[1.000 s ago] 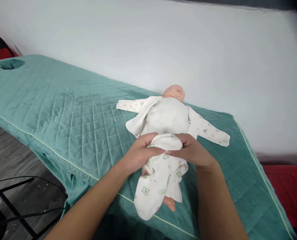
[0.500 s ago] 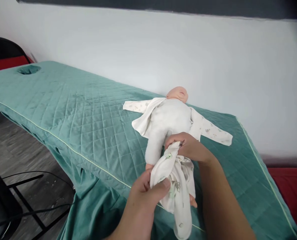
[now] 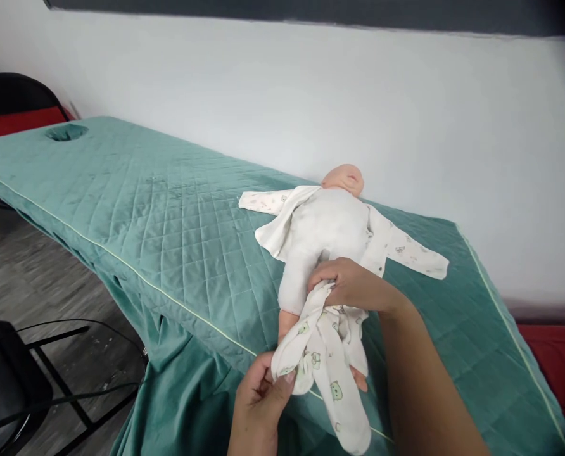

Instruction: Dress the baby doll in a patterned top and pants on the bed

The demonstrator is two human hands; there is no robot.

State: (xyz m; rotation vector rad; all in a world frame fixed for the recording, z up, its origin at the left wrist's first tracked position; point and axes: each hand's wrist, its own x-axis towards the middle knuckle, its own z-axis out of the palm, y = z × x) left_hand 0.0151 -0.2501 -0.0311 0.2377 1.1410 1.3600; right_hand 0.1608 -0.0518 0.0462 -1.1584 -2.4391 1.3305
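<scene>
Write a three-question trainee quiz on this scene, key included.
1. True or false: the doll lies with both sleeves of the open baby top spread outward.
2. Multiple choice: the left hand pinches (a) a sleeve cuff, (b) the animal-print baby pants, (c) a chair backrest.
3. Fill in: the quilted massage-table cover is ____ in colour.
Key: 1 true; 2 b; 3 green.

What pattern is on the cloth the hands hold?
White cloth with little green animal faces, best seen in the head view.
</scene>
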